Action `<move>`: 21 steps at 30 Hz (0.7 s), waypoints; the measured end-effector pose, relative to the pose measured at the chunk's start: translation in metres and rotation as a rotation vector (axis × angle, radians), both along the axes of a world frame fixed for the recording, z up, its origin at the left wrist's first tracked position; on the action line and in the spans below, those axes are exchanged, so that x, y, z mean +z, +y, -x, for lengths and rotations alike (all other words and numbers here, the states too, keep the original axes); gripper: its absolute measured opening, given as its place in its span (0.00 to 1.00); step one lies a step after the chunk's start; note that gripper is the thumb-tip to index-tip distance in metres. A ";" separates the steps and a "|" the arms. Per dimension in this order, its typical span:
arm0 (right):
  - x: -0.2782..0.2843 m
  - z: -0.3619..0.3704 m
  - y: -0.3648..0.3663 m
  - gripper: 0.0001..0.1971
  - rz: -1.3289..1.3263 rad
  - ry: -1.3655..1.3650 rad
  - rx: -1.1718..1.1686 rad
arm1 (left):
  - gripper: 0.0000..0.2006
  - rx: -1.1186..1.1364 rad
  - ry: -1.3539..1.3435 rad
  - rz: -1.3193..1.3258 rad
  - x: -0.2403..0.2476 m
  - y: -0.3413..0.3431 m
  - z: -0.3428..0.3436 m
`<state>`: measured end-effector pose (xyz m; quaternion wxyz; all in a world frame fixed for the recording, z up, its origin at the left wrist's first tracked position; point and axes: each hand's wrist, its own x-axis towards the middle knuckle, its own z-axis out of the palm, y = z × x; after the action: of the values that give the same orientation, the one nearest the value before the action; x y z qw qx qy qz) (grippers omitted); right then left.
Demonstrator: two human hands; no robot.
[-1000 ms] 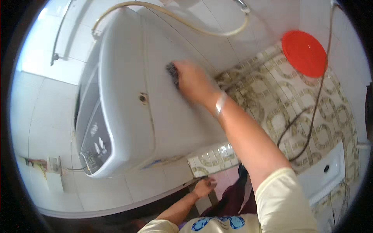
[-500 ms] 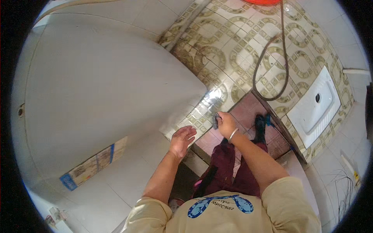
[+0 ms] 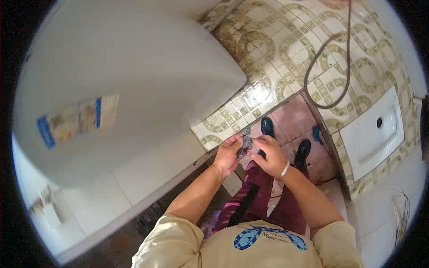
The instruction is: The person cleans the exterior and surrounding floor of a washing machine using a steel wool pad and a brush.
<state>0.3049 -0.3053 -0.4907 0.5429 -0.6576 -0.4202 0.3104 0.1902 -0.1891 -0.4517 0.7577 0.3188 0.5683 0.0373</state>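
My left hand [image 3: 227, 156] has moved in to meet my right hand [image 3: 271, 156], fingers of both pinching the grey scourer [image 3: 245, 144] between them, apparently light, springy, best held by its edges.

1. T-shirt [image 3: 219, 254]: cream, short-sleeved; left sleeve [image 3: 174, 239] and right sleeve [image 3: 337, 243] both loose, ending above the elbows.
2. Chest print [image 3: 246, 239]: blue, mottled, two ribbon-like loops, small dark lettering between.
3. Trousers [image 3: 261, 201]: maroon, long; broad black stripe [image 3: 243, 203] down left leg.
4. Bangle [image 3: 285, 169]: silver-coloured, plain, right wrist.
5. Left wrist [image 3: 216, 170]: faint thin line, cord or crease, cannot tell.
6. Left shoe [image 3: 267, 127], right shoe [image 3: 303, 152]: black, rounded toes, glossy.
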 end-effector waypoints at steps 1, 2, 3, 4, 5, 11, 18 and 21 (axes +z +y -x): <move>0.000 -0.005 -0.014 0.13 -0.012 0.067 0.017 | 0.08 0.006 0.030 -0.043 0.004 -0.006 0.001; -0.011 -0.010 -0.032 0.13 0.109 0.156 0.076 | 0.06 0.099 0.077 -0.087 0.008 -0.006 0.000; -0.024 -0.024 -0.057 0.13 0.247 0.225 0.121 | 0.06 0.249 0.077 -0.060 0.016 -0.002 -0.013; -0.028 -0.032 -0.070 0.12 0.289 0.301 0.086 | 0.07 0.400 -0.027 -0.079 0.020 0.011 -0.008; -0.032 -0.045 -0.088 0.12 0.349 0.365 0.042 | 0.08 0.523 -0.098 -0.075 0.035 0.022 -0.018; -0.062 -0.113 -0.209 0.10 0.603 0.219 -0.080 | 0.08 0.800 -0.382 -0.113 0.067 0.119 -0.047; -0.056 -0.103 -0.320 0.06 0.779 0.411 -0.309 | 0.09 1.165 -0.218 0.000 -0.051 0.117 -0.097; -0.029 -0.084 -0.290 0.08 0.789 0.531 -0.296 | 0.10 1.210 -0.193 0.059 -0.076 0.130 -0.038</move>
<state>0.3892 -0.5950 -0.5197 0.3791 -0.7637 -0.0199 0.5221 0.2282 -0.0590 -0.5276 0.6585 -0.0865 0.5783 0.4738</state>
